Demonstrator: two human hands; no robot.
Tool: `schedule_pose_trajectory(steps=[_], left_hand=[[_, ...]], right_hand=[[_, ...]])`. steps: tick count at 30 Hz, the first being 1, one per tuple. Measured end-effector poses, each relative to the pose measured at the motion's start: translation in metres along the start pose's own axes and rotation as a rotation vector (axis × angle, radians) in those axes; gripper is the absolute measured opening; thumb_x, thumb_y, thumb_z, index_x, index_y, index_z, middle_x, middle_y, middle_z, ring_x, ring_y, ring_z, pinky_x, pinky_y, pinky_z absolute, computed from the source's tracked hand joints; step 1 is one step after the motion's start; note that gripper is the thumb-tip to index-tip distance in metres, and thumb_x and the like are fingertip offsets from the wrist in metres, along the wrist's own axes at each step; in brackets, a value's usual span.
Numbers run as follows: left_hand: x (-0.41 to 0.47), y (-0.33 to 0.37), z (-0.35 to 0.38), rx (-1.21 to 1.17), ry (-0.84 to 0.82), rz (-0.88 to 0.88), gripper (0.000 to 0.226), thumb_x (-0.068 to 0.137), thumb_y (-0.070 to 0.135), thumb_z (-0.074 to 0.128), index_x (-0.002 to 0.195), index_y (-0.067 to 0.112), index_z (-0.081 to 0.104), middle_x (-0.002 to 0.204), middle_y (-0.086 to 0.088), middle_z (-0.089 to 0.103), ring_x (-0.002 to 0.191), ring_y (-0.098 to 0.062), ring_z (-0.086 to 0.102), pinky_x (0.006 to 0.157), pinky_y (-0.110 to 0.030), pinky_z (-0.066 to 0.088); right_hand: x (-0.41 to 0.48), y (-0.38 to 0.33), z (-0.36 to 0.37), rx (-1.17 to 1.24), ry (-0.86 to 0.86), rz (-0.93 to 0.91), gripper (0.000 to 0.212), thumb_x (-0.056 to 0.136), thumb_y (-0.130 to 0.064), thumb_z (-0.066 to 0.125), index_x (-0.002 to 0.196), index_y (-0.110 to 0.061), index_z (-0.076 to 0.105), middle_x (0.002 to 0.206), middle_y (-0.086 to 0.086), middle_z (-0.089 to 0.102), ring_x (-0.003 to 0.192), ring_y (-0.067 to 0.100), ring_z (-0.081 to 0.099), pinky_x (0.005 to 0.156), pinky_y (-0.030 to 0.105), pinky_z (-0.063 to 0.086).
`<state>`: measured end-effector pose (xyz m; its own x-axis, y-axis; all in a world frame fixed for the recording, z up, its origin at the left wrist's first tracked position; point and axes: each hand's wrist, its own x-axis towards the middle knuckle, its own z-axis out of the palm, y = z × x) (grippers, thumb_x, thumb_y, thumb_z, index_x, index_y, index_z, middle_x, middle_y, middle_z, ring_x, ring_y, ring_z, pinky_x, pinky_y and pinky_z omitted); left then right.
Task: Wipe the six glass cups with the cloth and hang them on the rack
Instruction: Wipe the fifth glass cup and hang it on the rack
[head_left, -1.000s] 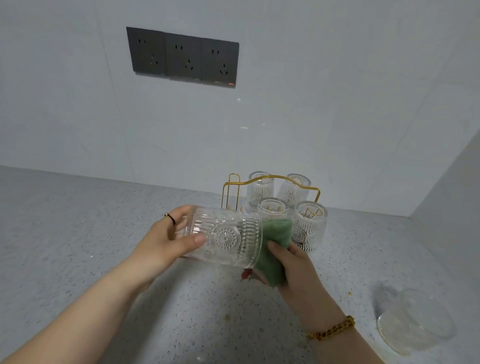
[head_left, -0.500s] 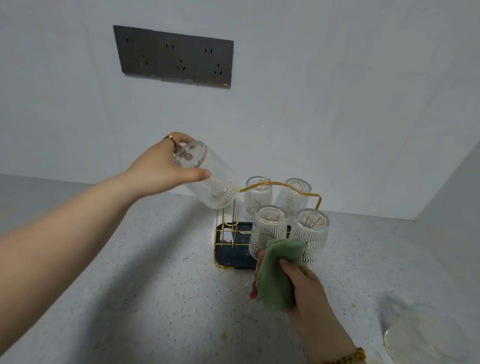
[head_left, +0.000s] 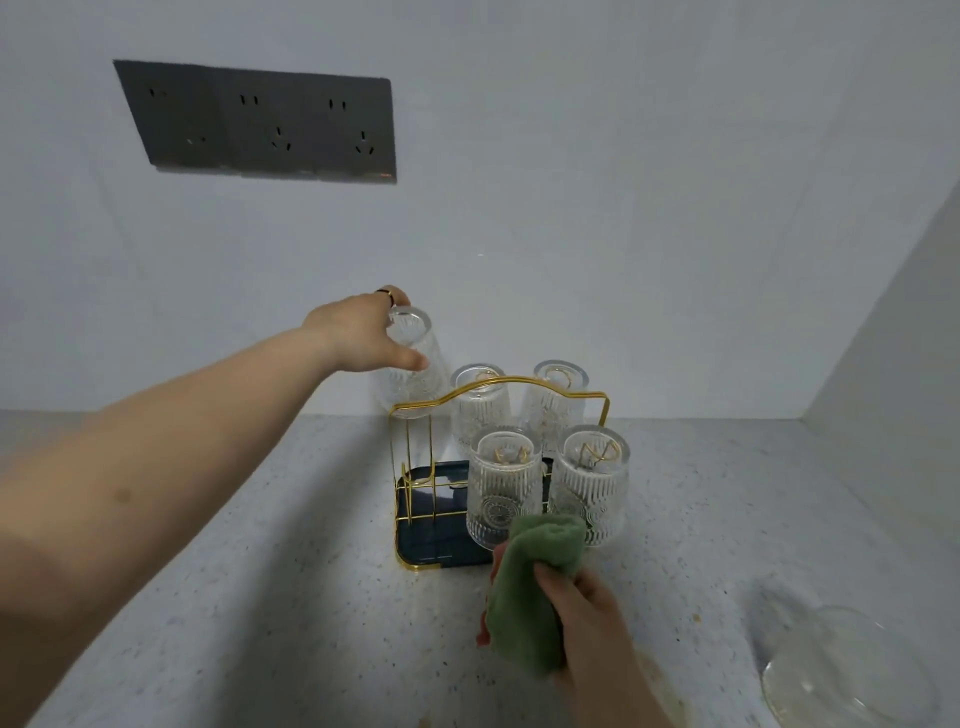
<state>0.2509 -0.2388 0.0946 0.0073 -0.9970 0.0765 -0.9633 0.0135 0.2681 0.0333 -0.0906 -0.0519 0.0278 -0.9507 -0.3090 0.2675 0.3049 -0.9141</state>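
- Our left hand (head_left: 363, 338) grips the glass cup (head_left: 418, 382) upside down over the back left corner of the rack (head_left: 410, 462), near the back edge of the counter (head_left: 249, 571).
- Our right hand (head_left: 592, 618) squeezes the green cloth (head_left: 530, 582).
- Glass is slippery and breaks easily; we should hold its ribbed sides.

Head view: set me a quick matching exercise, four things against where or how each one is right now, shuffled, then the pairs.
Things:
1. green cloth
2. cup at back left
3. loose cup
4. tray

States:
A. on the counter, far right
B. mouth down, gripped by the left hand
C. dark blue, under the gold rack
D. bunched in the right hand

Pairs: 1-D, 2-B, 3-A, 4-C
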Motion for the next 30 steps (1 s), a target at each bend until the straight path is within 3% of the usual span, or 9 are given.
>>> schedule_pose_trajectory(steps=[2,4,7,11,15,21,24,28,30], left_hand=[[0.004,-0.001,0.009,0.006,-0.066,0.002,0.078,0.072,0.047,0.069,0.135,0.018,0.032,0.131,-0.005,0.052,0.118,-0.024,0.050,0.092,-0.034,0.041],[0.007,-0.004,0.016,0.008,-0.150,0.012,0.078,0.072,0.043,0.070,0.136,0.018,0.032,0.134,-0.006,0.049,0.120,-0.024,0.048,0.094,-0.035,0.041],[0.010,-0.011,0.023,-0.010,-0.220,0.015,0.077,0.073,0.038,0.071,0.136,0.017,0.031,0.137,-0.007,0.046,0.119,-0.024,0.048,0.095,-0.036,0.042],[0.017,-0.014,0.035,0.080,-0.224,0.057,0.075,0.075,0.040,0.069,0.137,0.019,0.032,0.138,-0.004,0.047,0.124,-0.022,0.045,0.098,-0.034,0.039],[0.022,-0.013,0.043,0.102,-0.264,0.085,0.079,0.072,0.043,0.071,0.138,0.020,0.033,0.141,-0.001,0.044,0.128,-0.021,0.041,0.102,-0.033,0.036],[0.025,-0.020,0.053,0.066,-0.304,0.171,0.079,0.074,0.027,0.074,0.140,0.019,0.030,0.146,-0.002,0.038,0.134,-0.022,0.035,0.109,-0.034,0.030],[0.028,-0.022,0.057,0.032,-0.305,0.200,0.080,0.075,0.026,0.073,0.141,0.018,0.029,0.147,-0.004,0.035,0.135,-0.022,0.033,0.111,-0.033,0.026],[0.031,-0.027,0.061,-0.024,-0.329,0.197,0.083,0.074,0.028,0.073,0.142,0.016,0.026,0.148,-0.008,0.028,0.137,-0.024,0.027,0.114,-0.033,0.021],[0.030,-0.028,0.061,-0.057,-0.339,0.186,0.083,0.074,0.031,0.072,0.142,0.014,0.026,0.149,-0.009,0.027,0.138,-0.024,0.025,0.115,-0.033,0.019]], right_hand=[[0.000,-0.001,0.004,0.034,0.020,0.024,0.020,0.077,-0.018,0.066,0.093,-0.006,0.066,0.092,0.014,0.069,0.099,0.039,0.059,0.097,0.056,0.042],[0.002,0.001,0.003,0.113,0.038,0.012,0.036,0.053,-0.034,0.083,0.079,-0.010,0.073,0.085,0.013,0.072,0.096,0.038,0.060,0.094,0.053,0.043],[0.001,0.004,0.001,0.195,0.056,0.009,0.004,0.071,-0.014,0.073,0.071,-0.011,0.074,0.084,0.015,0.072,0.102,0.043,0.059,0.097,0.060,0.039],[0.002,0.007,0.001,0.191,0.064,-0.005,0.048,0.056,-0.031,0.083,0.093,-0.002,0.071,0.073,0.006,0.075,0.093,0.037,0.063,0.092,0.054,0.045],[0.007,0.016,-0.002,0.168,0.050,0.020,0.070,0.014,-0.056,0.084,0.068,-0.012,0.076,0.073,0.009,0.074,0.089,0.036,0.064,0.089,0.052,0.047],[0.007,0.021,-0.001,0.196,0.054,0.036,0.027,0.061,-0.024,0.077,0.080,-0.005,0.074,0.070,0.009,0.073,0.092,0.038,0.062,0.093,0.054,0.045],[0.010,0.025,-0.002,0.179,0.054,0.024,0.065,0.030,-0.048,0.087,0.079,-0.008,0.075,0.073,0.008,0.074,0.087,0.034,0.064,0.087,0.049,0.048],[0.012,0.028,-0.005,0.156,0.021,0.043,0.045,0.033,-0.036,0.087,0.070,-0.013,0.077,0.073,0.009,0.074,0.094,0.038,0.063,0.090,0.052,0.047],[0.010,0.027,-0.004,0.132,0.004,0.039,0.048,0.029,-0.039,0.086,0.069,-0.014,0.077,0.076,0.011,0.074,0.095,0.040,0.062,0.091,0.053,0.047]])
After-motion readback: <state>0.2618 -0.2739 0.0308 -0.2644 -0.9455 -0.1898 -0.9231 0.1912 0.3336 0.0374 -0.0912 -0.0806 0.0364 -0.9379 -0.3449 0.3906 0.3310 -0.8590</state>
